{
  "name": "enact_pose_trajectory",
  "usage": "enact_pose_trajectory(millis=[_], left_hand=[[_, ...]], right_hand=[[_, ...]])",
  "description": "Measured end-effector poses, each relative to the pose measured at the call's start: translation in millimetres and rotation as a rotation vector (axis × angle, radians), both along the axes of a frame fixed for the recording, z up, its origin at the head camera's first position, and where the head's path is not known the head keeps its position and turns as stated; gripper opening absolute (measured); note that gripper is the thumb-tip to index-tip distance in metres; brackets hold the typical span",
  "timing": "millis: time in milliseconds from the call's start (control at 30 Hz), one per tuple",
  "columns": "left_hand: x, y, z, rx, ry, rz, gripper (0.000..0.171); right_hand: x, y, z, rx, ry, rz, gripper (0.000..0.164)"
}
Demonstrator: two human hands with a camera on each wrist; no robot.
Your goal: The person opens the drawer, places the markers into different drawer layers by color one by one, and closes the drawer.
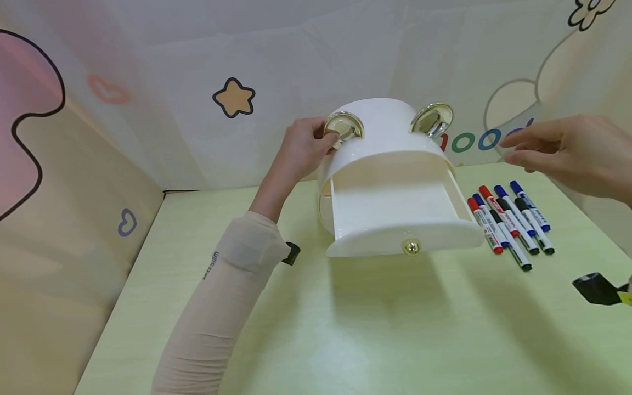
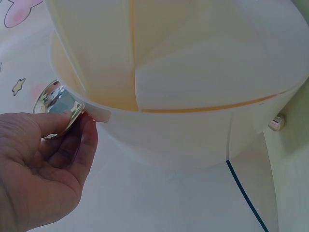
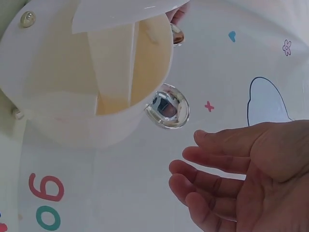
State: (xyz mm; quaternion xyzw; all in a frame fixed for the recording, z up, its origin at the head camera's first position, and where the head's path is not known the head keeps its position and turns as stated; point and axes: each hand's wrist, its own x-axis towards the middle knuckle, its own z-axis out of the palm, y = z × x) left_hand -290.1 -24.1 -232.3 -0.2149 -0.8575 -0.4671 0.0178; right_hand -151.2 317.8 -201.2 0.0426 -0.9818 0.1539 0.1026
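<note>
A white rounded box [image 1: 375, 123] shaped like a twin-bell alarm clock stands on the table, its drawer [image 1: 365, 242] pulled out toward me. No contents show inside the drawer, and a small gold knob [image 1: 411, 247] sits on its front. My left hand [image 1: 305, 147] pinches the left gold bell [image 1: 345, 126] between thumb and fingers; the left wrist view shows the thumb on the shiny dome [image 2: 60, 104]. The right hand [image 1: 580, 156] hovers to the right of the box, fingers loosely bent and holding nothing. In the right wrist view it is apart from the right gold bell [image 3: 170, 107].
Several red, blue and black markers [image 1: 498, 211] lie side by side on the table right of the drawer. Behind the box hangs a pale printed curtain [image 1: 296, 60]. The light green table [image 1: 207, 263] has its left edge along another printed cloth.
</note>
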Motion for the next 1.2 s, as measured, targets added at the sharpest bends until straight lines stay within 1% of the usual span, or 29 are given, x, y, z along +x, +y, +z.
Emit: enact_pose_trajectory(millis=[200,433,533,600,800,1000,1200], left_hand=[[-1.0,-1.0,-1.7,-0.002,0.016,-0.003,0.014],[-1.1,-2.4,-1.9,0.005,0.017,0.007,0.014],[-1.3,-1.2,-2.1,0.000,0.019,0.003,0.014],[-1.4,-0.3,-2.1,-0.004,0.013,0.002,0.014],[-1.9,0.0,-1.6,-0.001,0.008,0.011,0.013],[-2.3,-0.1,-1.9,0.012,0.014,0.004,0.013],[-2.6,0.6,-2.7,0.003,0.018,0.009,0.014]], right_hand=[[-7.4,15.1,-11.0,-0.065,-0.049,-0.022,0.031],[-16.6,37.0,-28.6,-0.083,-0.180,-0.037,0.039],[-17.7,44.0,-35.9,-0.078,-0.217,-0.045,0.040],[-17.8,47.4,-40.7,-0.081,-0.232,-0.052,0.041],[-20.6,53.4,-53.6,-0.133,-0.264,-0.064,0.042],[-23.0,57.6,-66.6,-0.140,-0.282,-0.070,0.044],[-25.5,60.0,-82.4,-0.149,-0.304,-0.090,0.047]])
